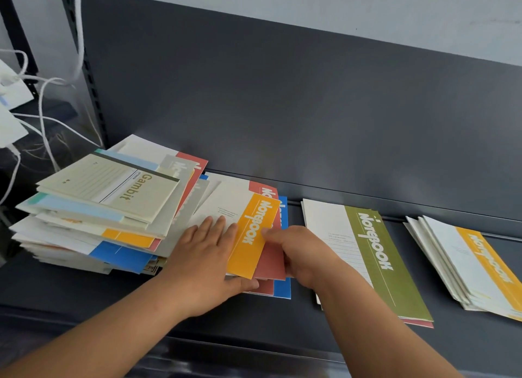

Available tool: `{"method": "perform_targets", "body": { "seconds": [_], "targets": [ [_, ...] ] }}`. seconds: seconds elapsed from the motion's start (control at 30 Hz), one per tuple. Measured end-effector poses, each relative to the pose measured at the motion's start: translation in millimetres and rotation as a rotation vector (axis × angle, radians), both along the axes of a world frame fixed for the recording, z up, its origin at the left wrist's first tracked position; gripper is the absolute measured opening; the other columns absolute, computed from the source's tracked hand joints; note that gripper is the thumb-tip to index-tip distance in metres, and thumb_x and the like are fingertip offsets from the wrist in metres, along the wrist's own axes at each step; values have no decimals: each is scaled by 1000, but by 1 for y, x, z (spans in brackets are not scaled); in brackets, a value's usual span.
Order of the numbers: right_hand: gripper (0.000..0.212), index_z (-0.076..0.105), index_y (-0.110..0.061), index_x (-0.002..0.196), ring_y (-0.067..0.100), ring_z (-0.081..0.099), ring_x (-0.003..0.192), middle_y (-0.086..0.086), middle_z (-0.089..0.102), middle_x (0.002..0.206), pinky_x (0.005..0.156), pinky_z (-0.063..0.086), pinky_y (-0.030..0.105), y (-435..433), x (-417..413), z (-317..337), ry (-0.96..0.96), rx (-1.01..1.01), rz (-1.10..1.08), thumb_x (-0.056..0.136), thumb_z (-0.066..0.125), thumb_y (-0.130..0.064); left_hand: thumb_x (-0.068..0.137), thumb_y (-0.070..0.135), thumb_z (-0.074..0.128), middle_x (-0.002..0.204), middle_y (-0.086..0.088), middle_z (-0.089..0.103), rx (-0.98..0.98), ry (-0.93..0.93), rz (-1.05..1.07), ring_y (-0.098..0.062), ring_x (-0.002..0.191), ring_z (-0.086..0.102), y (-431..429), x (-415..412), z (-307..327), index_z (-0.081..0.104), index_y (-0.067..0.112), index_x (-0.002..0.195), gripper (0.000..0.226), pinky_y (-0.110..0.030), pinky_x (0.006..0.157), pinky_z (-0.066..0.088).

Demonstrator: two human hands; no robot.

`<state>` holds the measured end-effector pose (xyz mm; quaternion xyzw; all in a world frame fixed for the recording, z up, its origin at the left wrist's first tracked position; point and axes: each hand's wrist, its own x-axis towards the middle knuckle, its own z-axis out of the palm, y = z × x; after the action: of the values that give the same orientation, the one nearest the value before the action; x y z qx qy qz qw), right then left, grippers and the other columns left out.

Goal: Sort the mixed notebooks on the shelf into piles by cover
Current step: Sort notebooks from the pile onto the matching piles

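— So, what are the hands doing on your feed?

— I'm seeing the left hand [207, 260] lying flat, fingers spread, pressing on the white part of the yellow-banded notebook [248, 232] that is topping the loose middle heap. The right hand [300, 253] is pinching that notebook's yellow edge, thumb on top, fingers tucked beneath it over a red cover [271, 260].

— And where is everything else sitting?

— Everything is resting on the dark shelf [84, 290]. At the far left a tall mixed stack [93, 228] is leaning unevenly, a beige Gambit notebook [113, 187] crowning it. Just right of the hands, a green-banded notebook [375, 253] is covering a small pile (a red edge is peeking out at its near end). Farther right, well apart, a yellow pile [474, 267] is fanning out slightly, running past the frame edge.
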<state>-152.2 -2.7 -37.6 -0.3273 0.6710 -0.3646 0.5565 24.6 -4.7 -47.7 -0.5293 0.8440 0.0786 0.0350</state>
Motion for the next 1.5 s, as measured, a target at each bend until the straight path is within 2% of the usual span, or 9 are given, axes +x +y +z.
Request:
{"method": "perform_targets", "body": {
  "seconds": [0.27, 0.6, 0.8, 0.97, 1.07, 1.17, 1.27, 1.33, 1.5],
  "targets": [
    [42, 52, -15, 120, 26, 66, 102, 4, 66, 114, 88, 57, 45, -3, 7, -9, 165, -38, -6, 87, 75, -26, 70, 84, 50, 162, 7, -21, 89, 91, -43, -19, 149, -17, 5, -7, 6, -23, 31, 150, 121, -41, 120, -2],
    [26, 54, -16, 110, 29, 65, 104, 4, 67, 111, 93, 53, 52, 1, -6, -6, 182, -51, -69, 90, 70, -12, 72, 88, 38, 164, -5, -10, 26, -4, 103, -27, 150, -10, -2, 4, 11, -16, 23, 152, 117, -44, 120, -3],
    [24, 51, -19, 112, 25, 63, 86, 2, 63, 99, 69, 52, 41, 4, -23, 8, 218, -75, -114, 93, 64, -13, 73, 85, 42, 163, 4, 1, 86, 68, 6, -20, 150, -1, 5, -2, 13, -16, 28, 152, 113, -44, 121, -3],
    [26, 52, -17, 117, 30, 67, 90, 8, 67, 104, 77, 56, 49, 9, -30, 13, 105, -2, -153, 95, 64, -24, 75, 85, 34, 163, -1, -17, 113, 99, 87, -24, 149, -16, 3, -3, 11, -20, 29, 151, 109, -45, 122, -4],
    [25, 57, -18, 115, 35, 70, 94, 11, 71, 106, 89, 55, 57, 11, -29, 10, -13, 50, -178, 93, 67, -23, 76, 85, 31, 164, -1, -10, 148, 84, 78, -26, 151, -6, 5, -7, 12, -16, 31, 152, 104, -46, 121, 6],
    [27, 59, -18, 114, 38, 71, 94, 13, 72, 106, 87, 56, 58, 14, -37, 9, -96, 73, -215, 90, 70, -20, 79, 81, 30, 162, 6, 12, 182, 206, 52, -20, 148, 16, 6, -6, 18, -9, 33, 152, 95, -43, 118, 28],
    [24, 61, -16, 113, 39, 72, 93, 15, 74, 105, 83, 57, 58, 17, -42, 8, -160, 90, -217, 91, 69, -17, 72, 82, 24, 164, 9, -10, 212, 248, 102, -20, 151, -1, 7, -5, 20, -17, 33, 152, 102, -44, 120, 17],
    [24, 62, -14, 115, 39, 72, 96, 15, 75, 106, 86, 55, 62, 17, -40, 5, -149, 91, -171, 91, 67, -12, 79, 78, 31, 162, 15, -7, 256, 347, 101, -16, 151, -1, 9, -5, 21, -14, 34, 153, 97, -40, 119, 15],
    [25, 61, -19, 116, 37, 71, 97, 11, 74, 108, 82, 55, 65, 20, -45, 3, -66, 29, -134, 95, 58, -4, 89, 71, 38, 137, 29, 43, 338, 821, 272, -7, 132, 38, -2, -1, 28, 35, 40, 137, 57, -37, 106, 35]
  ]
}}
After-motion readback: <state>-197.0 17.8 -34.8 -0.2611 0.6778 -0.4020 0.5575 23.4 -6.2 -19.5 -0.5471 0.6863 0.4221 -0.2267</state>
